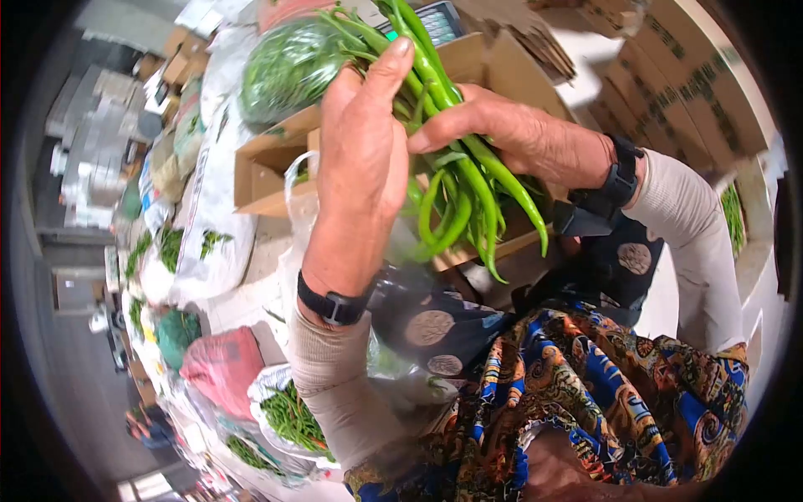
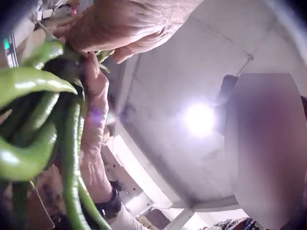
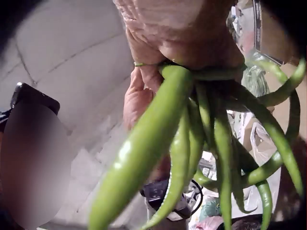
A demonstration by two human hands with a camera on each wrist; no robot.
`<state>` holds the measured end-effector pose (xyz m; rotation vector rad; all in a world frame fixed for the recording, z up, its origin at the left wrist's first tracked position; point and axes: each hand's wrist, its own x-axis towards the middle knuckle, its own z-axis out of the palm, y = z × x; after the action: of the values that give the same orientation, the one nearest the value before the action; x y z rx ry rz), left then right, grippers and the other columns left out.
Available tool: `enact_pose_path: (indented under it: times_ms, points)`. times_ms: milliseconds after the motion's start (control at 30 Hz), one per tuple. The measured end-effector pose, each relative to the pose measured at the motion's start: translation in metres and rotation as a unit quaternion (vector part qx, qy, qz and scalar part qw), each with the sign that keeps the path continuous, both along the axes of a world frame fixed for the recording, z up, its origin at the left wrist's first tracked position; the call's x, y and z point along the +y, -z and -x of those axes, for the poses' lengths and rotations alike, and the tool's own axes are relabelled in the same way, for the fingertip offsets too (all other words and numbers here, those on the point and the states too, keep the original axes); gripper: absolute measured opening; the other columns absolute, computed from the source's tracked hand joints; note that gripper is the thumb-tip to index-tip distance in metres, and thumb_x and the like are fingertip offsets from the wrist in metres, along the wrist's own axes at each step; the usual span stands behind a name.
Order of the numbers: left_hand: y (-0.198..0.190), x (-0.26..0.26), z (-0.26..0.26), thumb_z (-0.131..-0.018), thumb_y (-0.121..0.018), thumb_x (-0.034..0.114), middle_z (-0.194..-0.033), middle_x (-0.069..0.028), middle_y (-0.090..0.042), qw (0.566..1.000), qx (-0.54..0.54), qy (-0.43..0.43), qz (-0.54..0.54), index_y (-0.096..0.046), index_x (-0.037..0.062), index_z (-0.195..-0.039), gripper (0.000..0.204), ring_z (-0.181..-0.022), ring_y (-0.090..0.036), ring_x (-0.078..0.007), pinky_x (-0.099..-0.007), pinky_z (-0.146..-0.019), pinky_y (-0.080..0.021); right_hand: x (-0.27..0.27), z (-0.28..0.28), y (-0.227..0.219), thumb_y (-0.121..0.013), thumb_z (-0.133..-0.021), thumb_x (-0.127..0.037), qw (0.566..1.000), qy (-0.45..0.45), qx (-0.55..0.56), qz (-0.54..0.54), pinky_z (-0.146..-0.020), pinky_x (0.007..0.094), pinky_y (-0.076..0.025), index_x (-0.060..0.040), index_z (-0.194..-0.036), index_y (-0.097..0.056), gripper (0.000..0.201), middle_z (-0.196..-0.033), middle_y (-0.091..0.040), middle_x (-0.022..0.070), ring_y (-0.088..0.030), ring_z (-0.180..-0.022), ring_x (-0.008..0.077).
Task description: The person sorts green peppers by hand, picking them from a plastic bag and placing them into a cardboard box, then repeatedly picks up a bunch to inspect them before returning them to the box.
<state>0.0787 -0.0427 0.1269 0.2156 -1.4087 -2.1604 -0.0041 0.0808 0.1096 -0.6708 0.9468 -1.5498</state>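
Observation:
A bunch of long green chili peppers (image 1: pixel 481 180) is held up between both hands, over an open cardboard box. My left hand (image 1: pixel 364 138) grips the bunch near the stem end, thumb laid along it. From the other side, my right hand (image 1: pixel 510 134) curls round the same peppers, its thumb reaching toward the left palm. Curved pepper tips hang below the hands. In the right wrist view one thick pepper (image 3: pixel 144 143) juts toward the camera beneath the right hand (image 3: pixel 187 33). The left wrist view shows glossy peppers (image 2: pixel 33 91) beside the left hand (image 2: pixel 134 28).
Below the hands stands the cardboard box (image 1: pixel 468 63). A clear plastic bag of green produce (image 1: pixel 293 71) lies beyond it, near a device with a keypad (image 1: pixel 435 25). Stacked cartons (image 1: pixel 677 92) rise at right. Toward the left are a pink sack (image 1: pixel 222 368) and a bag of small peppers (image 1: pixel 293 418).

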Motion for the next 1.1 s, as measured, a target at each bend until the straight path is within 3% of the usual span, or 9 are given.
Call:
enact_pose_path:
  times_ms: [100,200,333,400,433,533,700,933,1100]
  points:
    - [0.007,0.044,0.020,-0.090,-0.060,0.023,-0.092,-0.0064,-0.058,0.989,-0.075,0.039,0.120,-0.052,-0.0017,-0.100,0.028,-0.081,-0.055,-0.0123,-0.0300,-0.075,-0.046,0.041,0.012,0.017,-0.063,-0.080,-0.017,0.999,0.024,-0.038,-0.007,-0.068,0.0254,-0.054,-0.0029,-0.106,-0.054,0.031,-0.087,-0.061,0.0039,-0.062,-0.074,0.0103]
    - [0.023,0.058,0.043,-0.089,-0.058,0.033,-0.090,-0.0066,-0.058,0.893,-0.105,0.041,0.436,-0.052,0.0005,-0.102,0.035,-0.081,-0.055,-0.0159,-0.0298,-0.073,-0.044,0.079,0.020,0.033,-0.062,-0.081,-0.016,0.993,0.079,-0.084,0.014,-0.066,0.0257,-0.054,-0.0030,-0.104,-0.055,0.027,-0.086,-0.061,0.0035,-0.062,-0.073,0.0110]
    - [0.024,0.078,0.063,-0.091,-0.055,0.038,-0.091,-0.0057,-0.059,0.867,-0.128,0.076,0.475,-0.053,0.0010,-0.106,0.040,-0.083,-0.054,-0.0145,-0.0289,-0.074,-0.044,0.099,0.027,0.050,-0.061,-0.081,-0.013,0.979,0.129,-0.159,-0.017,-0.066,0.0273,-0.055,-0.0027,-0.105,-0.056,0.026,-0.087,-0.063,0.0057,-0.063,-0.074,0.0137]
    - [0.017,0.078,0.066,-0.091,-0.053,0.041,-0.094,-0.0060,-0.059,0.931,-0.207,0.156,0.256,-0.052,-0.0012,-0.111,0.047,-0.086,-0.054,-0.0131,-0.0278,-0.075,-0.044,0.098,0.032,0.060,-0.065,-0.077,-0.011,0.965,0.182,-0.180,0.061,-0.065,0.0313,-0.056,0.0009,-0.105,-0.057,0.032,-0.088,-0.065,0.0112,-0.065,-0.071,0.0178]
    - [0.013,0.083,0.064,-0.090,-0.056,0.038,-0.095,-0.0060,-0.060,0.950,-0.181,0.127,0.222,-0.053,-0.0025,-0.111,0.045,-0.085,-0.054,-0.0112,-0.0258,-0.073,-0.044,0.099,0.036,0.065,-0.066,-0.077,-0.010,0.956,0.191,-0.204,0.084,-0.066,0.0313,-0.056,0.0007,-0.107,-0.057,0.033,-0.087,-0.065,0.0104,-0.065,-0.070,0.0181]
    - [0.007,0.088,0.047,-0.091,-0.054,0.038,-0.103,-0.0094,-0.062,0.878,-0.269,0.106,0.382,-0.056,0.0009,-0.112,0.042,-0.094,-0.057,-0.0135,-0.0261,-0.077,-0.045,0.120,0.042,0.070,-0.067,-0.077,-0.008,0.945,0.192,-0.252,0.079,-0.068,0.0321,-0.057,0.0004,-0.107,-0.057,0.032,-0.088,-0.066,0.0103,-0.066,-0.072,0.0185]
    - [0.026,0.120,0.026,-0.086,-0.065,0.015,-0.076,-0.0007,-0.059,0.895,-0.259,0.141,0.334,-0.061,0.0002,-0.095,0.018,-0.060,-0.052,-0.0067,-0.0207,-0.055,-0.042,0.152,0.027,0.062,-0.065,-0.079,-0.006,0.925,0.221,-0.292,0.101,-0.077,0.0371,-0.057,0.0024,-0.106,-0.056,0.030,-0.097,-0.065,0.0135,-0.066,-0.083,0.0215]
    - [0.043,0.143,0.024,-0.086,-0.062,0.008,-0.066,0.0007,-0.053,0.872,-0.189,0.055,0.448,-0.057,-0.0013,-0.081,0.012,-0.059,-0.045,-0.0032,-0.0210,-0.052,-0.038,0.168,0.013,0.090,-0.060,-0.082,-0.005,0.883,0.188,-0.394,0.174,-0.084,0.0442,-0.054,0.0031,-0.113,-0.052,0.034,-0.107,-0.063,0.0166,-0.063,-0.097,0.0254]
    - [0.052,0.154,0.044,-0.087,-0.059,0.008,-0.066,-0.0019,-0.057,0.907,-0.206,0.044,0.365,-0.057,-0.0010,-0.083,0.011,-0.060,-0.054,-0.0058,-0.0209,-0.054,-0.043,0.166,0.007,0.095,-0.063,-0.080,-0.006,0.892,0.228,-0.372,0.121,-0.075,0.0351,-0.058,0.0044,-0.104,-0.058,0.027,-0.090,-0.066,0.0163,-0.067,-0.076,0.0230]
